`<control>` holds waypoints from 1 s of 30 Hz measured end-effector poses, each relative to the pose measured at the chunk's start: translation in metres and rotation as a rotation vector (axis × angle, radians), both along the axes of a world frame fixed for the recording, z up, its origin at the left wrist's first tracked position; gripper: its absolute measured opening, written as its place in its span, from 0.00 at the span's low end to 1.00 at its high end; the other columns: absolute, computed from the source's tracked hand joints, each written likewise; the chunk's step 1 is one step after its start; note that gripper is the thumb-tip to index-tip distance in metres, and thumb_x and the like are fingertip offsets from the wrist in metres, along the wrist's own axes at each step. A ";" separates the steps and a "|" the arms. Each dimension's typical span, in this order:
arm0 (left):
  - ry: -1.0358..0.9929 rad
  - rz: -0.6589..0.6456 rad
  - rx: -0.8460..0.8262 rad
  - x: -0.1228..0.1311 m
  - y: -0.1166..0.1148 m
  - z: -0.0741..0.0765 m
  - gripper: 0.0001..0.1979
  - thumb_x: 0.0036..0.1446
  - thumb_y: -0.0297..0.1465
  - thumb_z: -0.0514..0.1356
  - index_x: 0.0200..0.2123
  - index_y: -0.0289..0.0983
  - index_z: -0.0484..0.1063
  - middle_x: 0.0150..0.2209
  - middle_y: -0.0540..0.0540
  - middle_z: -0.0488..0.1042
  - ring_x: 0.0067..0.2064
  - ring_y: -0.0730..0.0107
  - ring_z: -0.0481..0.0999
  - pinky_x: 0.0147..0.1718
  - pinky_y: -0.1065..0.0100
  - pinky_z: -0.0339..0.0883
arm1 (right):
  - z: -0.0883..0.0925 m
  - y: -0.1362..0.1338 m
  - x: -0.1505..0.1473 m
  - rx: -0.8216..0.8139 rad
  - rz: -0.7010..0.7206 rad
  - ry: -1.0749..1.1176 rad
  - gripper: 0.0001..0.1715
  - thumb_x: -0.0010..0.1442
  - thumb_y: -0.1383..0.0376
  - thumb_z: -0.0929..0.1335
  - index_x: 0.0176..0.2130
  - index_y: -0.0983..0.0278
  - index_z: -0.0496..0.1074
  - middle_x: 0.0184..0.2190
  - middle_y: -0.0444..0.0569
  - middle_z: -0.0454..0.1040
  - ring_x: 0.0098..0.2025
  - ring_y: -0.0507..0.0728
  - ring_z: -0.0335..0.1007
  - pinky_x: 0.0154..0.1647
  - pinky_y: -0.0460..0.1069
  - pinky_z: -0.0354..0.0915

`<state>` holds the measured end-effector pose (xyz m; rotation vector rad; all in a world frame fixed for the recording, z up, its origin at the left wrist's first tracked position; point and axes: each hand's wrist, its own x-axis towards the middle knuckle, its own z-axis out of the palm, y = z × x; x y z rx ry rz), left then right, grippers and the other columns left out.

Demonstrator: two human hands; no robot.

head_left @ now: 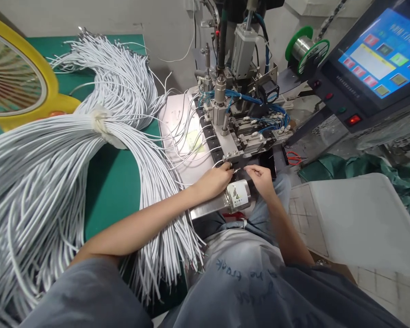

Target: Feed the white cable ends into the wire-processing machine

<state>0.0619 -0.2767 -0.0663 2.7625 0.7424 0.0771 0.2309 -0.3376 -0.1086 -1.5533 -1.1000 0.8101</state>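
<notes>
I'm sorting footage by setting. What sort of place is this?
Probably a cable-assembly workshop: a big tied bundle of white cables lies on a green table, near a machine and a lit control screen.

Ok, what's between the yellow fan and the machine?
In the head view, a big bunch of white cables lies between the fan and the machine, on the green table.

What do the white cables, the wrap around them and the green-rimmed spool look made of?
White cables: probably plastic or rubber sheathing, smooth and evenly coloured. Wrap: pale, crinkled, perhaps thin plastic or cloth; can't tell which. Spool: likely plastic, smooth and evenly green; its wound wire has a silvery shine suggesting metal.
</notes>
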 end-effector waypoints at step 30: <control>0.127 -0.092 0.132 -0.003 0.004 -0.003 0.19 0.61 0.21 0.46 0.53 0.34 0.65 0.42 0.41 0.68 0.32 0.68 0.75 0.27 0.68 0.66 | -0.016 0.020 -0.001 -0.202 0.087 0.159 0.15 0.43 0.54 0.68 0.24 0.64 0.67 0.19 0.43 0.65 0.22 0.51 0.61 0.21 0.45 0.56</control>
